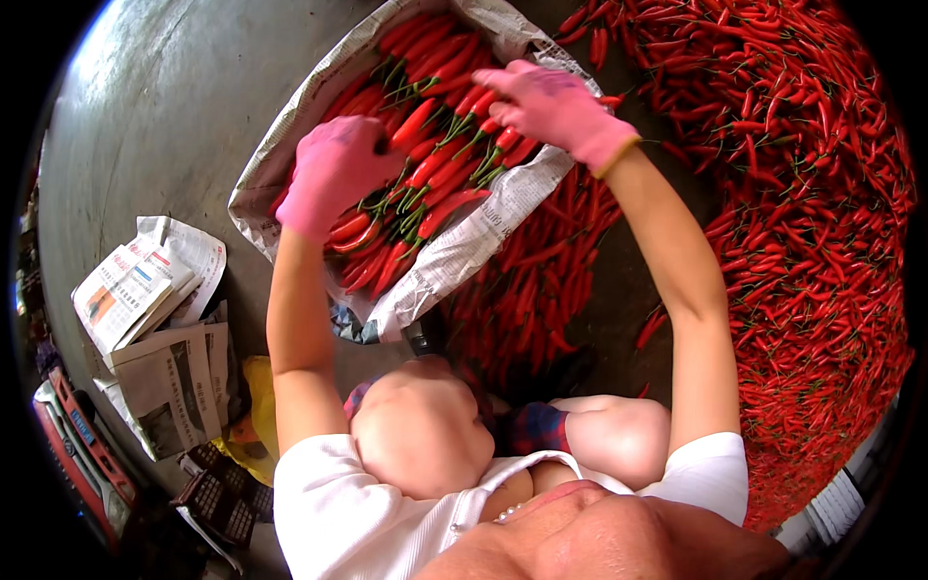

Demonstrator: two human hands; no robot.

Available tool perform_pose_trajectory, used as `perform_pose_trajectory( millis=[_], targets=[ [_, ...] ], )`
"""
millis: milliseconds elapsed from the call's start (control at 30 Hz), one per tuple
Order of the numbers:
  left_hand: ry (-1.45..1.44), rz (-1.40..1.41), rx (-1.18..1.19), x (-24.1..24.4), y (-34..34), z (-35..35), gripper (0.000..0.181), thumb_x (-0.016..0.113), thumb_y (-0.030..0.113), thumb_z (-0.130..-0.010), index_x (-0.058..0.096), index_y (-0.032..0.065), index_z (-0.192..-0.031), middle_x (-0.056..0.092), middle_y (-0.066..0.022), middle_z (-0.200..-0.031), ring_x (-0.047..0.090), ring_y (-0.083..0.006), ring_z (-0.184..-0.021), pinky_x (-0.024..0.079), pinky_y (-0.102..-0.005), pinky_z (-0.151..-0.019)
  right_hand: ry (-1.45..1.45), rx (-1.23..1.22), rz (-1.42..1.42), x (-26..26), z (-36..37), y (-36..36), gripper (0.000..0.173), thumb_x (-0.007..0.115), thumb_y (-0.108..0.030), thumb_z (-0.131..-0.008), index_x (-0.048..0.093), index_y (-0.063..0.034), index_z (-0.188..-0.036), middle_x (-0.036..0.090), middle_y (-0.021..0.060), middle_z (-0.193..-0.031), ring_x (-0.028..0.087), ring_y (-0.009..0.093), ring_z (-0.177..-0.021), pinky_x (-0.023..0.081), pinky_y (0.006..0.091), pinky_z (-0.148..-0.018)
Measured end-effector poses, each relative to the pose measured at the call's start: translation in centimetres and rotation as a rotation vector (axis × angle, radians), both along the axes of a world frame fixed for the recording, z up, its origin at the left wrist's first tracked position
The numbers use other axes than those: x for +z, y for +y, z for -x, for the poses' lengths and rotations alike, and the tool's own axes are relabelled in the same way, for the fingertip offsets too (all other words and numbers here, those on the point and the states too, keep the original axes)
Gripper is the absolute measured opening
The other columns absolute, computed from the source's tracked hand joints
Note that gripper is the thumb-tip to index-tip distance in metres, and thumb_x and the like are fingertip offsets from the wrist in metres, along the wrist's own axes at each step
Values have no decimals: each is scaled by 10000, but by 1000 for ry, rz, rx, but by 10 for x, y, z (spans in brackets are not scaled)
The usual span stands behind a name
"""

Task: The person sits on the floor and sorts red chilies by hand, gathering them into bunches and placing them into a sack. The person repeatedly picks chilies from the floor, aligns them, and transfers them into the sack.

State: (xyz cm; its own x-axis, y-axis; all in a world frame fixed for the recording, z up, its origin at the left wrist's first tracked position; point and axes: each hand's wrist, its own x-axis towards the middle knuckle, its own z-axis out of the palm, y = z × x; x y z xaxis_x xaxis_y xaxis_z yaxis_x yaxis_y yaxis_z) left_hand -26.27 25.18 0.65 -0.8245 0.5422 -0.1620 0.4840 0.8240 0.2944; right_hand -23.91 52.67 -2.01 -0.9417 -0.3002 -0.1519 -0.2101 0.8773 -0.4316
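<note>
A box or basket lined with newspaper [464,243] stands before me, holding rows of red chili peppers [435,163] with green stems. My left hand [341,170], in a pink glove, is over the left part of these peppers; its fingers are curled and partly hidden, so a hold on any pepper cannot be made out. My right hand [547,109], also in a pink glove, reaches over the upper right of the rows, fingers spread above or touching the peppers. Beneath the lined rim, near my knees, lie more loose chili peppers [533,290].
A large heap of red chilies [805,239] covers the floor at the right. Folded newspapers [167,377] lie on the concrete floor [174,109] at the left, with a yellow plastic bag [257,413] and a brown plastic crate [225,489] nearer to me.
</note>
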Motion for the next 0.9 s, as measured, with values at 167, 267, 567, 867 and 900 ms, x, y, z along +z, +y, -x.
perform_pose_trajectory(
  millis=[167, 267, 567, 867, 900],
  targets=[
    [-109, -391, -25, -8, 36, -81, 214, 738, 284, -820, 668, 83, -803, 632, -122, -690, 639, -304, -608, 487, -390, -581, -455, -338, 1103, 28, -85, -18, 416, 638, -130, -911, 559, -17, -1303, 623, 14, -996, 554, 74, -857, 450, 225, -728],
    [-143, -408, -298, -5, 58, -99, 241, 771, 304, -794, 664, 104, -875, 639, -106, -707, 661, -293, -685, 516, -392, -660, -528, -581, 1162, 21, -134, -12, 321, 623, -83, -906, 589, -1, -1215, 613, -6, -882, 501, 21, -675, 386, 182, -544],
    [237, -356, -178, -96, -14, -78, 334, 690, 125, -801, 657, 62, -1127, 629, -96, -1162, 604, -317, -1053, 486, -445, -919, -405, -1150, 790, -83, -314, 89, 298, 617, -129, -891, 612, -19, -1168, 617, 16, -836, 536, 49, -625, 430, 202, -492],
    [376, -370, -148, -60, -13, -83, 316, 682, 111, -784, 678, 87, -1099, 640, -71, -1196, 607, -292, -1081, 445, -444, -946, -491, -869, -28, -180, -371, 110, 744, 763, -254, -721, 470, -119, -1391, 608, 225, -1151, 589, 405, -1102, 477, 451, -964],
    [367, -377, -96, -57, -16, -83, 307, 683, 117, -794, 680, 88, -1099, 645, -74, -1185, 608, -291, -1077, 447, -439, -937, -548, -792, -121, -150, -353, 114, 728, 757, -279, -729, 478, -135, -1386, 597, 229, -1191, 583, 404, -1125, 476, 455, -974]
  ],
)
